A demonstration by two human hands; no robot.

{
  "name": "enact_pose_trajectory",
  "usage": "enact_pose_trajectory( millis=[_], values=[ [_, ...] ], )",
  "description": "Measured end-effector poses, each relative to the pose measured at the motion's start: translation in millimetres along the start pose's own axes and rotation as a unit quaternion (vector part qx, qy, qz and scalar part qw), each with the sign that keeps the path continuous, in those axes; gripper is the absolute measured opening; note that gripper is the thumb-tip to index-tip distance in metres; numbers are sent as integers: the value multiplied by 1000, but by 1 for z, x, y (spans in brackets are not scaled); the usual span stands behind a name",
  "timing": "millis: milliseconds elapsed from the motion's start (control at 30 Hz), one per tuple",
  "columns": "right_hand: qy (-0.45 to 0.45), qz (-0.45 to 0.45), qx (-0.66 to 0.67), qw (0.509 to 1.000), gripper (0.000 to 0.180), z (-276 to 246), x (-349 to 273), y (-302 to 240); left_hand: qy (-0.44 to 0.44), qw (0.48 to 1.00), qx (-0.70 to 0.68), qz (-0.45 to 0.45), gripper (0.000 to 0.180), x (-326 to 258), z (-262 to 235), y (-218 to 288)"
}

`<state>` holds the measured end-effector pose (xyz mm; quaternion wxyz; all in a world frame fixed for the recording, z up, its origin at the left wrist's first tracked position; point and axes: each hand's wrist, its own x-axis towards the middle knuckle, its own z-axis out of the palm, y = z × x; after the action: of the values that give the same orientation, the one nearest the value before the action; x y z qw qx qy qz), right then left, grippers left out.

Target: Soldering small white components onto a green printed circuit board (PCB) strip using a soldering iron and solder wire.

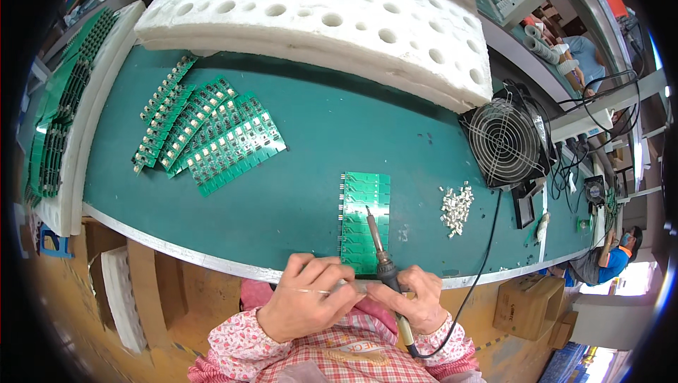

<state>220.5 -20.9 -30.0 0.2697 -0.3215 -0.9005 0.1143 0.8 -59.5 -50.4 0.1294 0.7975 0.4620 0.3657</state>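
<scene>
A soldering iron (376,236) slants up and left from my right hand (418,302), which is closed around its handle. The iron's tip is over a green circuit board panel (364,242) at the table's front edge; whether it touches, I cannot tell. My left hand (307,300) is closed, with a thin silvery strand of solder wire (308,290) across its fingers. The fingertips of both hands come close together just below the panel, and something small and pale between them is too unclear to name. Small parts line the panel's left edge.
Several populated circuit boards (236,143) overlap at the left. A pile of small white connectors (457,208) lies right of the panel, below a black fan (503,139) with a wire guard. White foam blocks (311,26) border the back and left. The iron's cable (487,249) curves rightward.
</scene>
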Motion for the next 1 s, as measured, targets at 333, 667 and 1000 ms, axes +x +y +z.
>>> enact_pose_trajectory(
  millis=[333, 667, 1000],
  values=[
    [295, 214, -14, 931, 16, -46, -65, 46, 89, 791, -547, -259, 28, 27, -37, 26],
    [217, 288, -242, 901, 29, -119, -65, 163, 6, 557, -776, 296, 31, 39, -120, 37],
    [342, 285, -119, 887, 20, -43, -77, 71, 271, 621, -732, -72, 34, -15, -110, 37]
  ],
)
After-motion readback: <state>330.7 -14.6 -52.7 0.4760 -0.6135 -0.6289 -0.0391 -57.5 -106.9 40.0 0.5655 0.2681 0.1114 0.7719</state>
